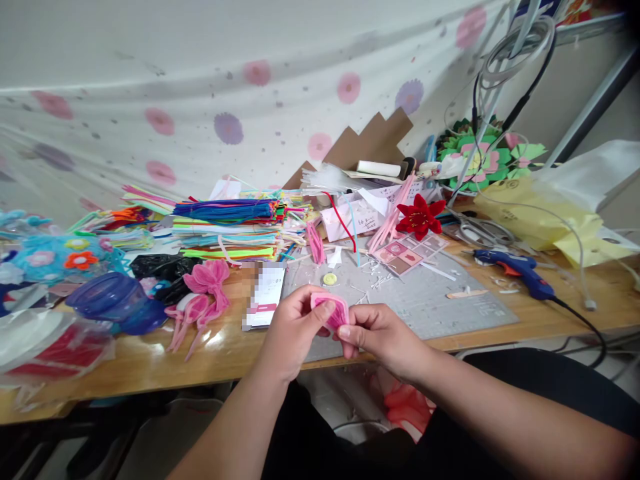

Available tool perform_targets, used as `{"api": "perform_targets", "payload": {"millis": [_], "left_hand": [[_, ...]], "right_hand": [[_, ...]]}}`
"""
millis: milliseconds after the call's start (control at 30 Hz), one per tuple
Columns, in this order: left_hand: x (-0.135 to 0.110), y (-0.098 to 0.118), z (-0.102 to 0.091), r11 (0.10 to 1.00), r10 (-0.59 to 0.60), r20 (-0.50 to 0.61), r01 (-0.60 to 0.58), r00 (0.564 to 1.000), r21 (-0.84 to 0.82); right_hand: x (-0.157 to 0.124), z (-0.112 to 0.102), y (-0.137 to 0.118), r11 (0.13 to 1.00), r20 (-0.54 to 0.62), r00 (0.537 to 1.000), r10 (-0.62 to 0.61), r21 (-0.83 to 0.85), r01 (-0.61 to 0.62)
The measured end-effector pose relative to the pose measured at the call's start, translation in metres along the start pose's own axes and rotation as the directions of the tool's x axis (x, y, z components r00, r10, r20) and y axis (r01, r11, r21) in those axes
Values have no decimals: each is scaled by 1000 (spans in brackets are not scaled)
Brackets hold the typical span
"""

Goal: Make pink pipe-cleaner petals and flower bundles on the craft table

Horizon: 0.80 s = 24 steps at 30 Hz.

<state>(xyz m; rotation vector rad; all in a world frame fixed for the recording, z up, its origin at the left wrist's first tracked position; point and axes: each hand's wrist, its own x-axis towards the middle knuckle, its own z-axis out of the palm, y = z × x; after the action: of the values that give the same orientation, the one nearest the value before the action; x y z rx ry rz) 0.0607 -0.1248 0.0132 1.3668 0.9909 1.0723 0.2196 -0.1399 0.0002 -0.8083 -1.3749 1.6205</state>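
Both hands pinch 1 pink pipe-cleaner loop [333, 311] at the table [150, 360] edge: left hand [293, 330] grips its top, right hand [380, 337] its side.

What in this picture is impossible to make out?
All in the head view.
Covered: the pink fuzzy piece, mostly wrapped by the left hand and right hand.
Blurred: the phone screen, unreadable.
Hidden: the end of the glue gun cord, below the table edge.
Cut off: the plastic bag, by the left edge.
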Motion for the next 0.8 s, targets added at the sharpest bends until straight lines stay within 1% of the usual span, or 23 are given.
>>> {"api": "perform_targets", "payload": {"millis": [100, 200, 367, 433, 467, 533, 600, 667, 733, 800], "left_hand": [[2, -4, 5, 999, 44, -39, -43, 998, 14], [-1, -6, 9, 999, 22, -74, -24, 997, -27], [-8, -1, 11, 981, -71, 16, 72, 997, -178], [-10, 2, 9, 980, -85, 33, 89, 996, -175], [-11, 4, 8, 985, -88, 36, 92, 995, -144], [-12, 7, 6, 996, -82, 34, 83, 996, -31], [-12, 10, 3, 993, -64, 38, 60, 997, 106], [-12, 13, 0, 975, -41, 41, 31, 998, 218], [-12, 15, -4, 963, -34, 50, 19, 998, 271], [-11, 16, -8, 966, -19, 38, 8, 999, 259]], "right_hand": [[-2, -1, 1, 999, 40, 999, -10, 50, 8], [-4, 0, 4, 987, 52, 999, -15, 158, 7], [-7, 5, 10, 951, 115, 993, -4, 308, -32], [-7, 6, 11, 940, 145, 989, 9, 337, -58], [-8, 7, 11, 939, 147, 989, 4, 339, -54], [-8, 7, 9, 948, 130, 991, -33, 319, -10], [-9, 6, 8, 965, 104, 992, -73, 259, 44], [-8, 5, 7, 980, 99, 992, -72, 191, 53], [-7, 4, 7, 990, 97, 994, -52, 139, 38], [-6, 4, 6, 993, 79, 996, -42, 117, 33]]}}
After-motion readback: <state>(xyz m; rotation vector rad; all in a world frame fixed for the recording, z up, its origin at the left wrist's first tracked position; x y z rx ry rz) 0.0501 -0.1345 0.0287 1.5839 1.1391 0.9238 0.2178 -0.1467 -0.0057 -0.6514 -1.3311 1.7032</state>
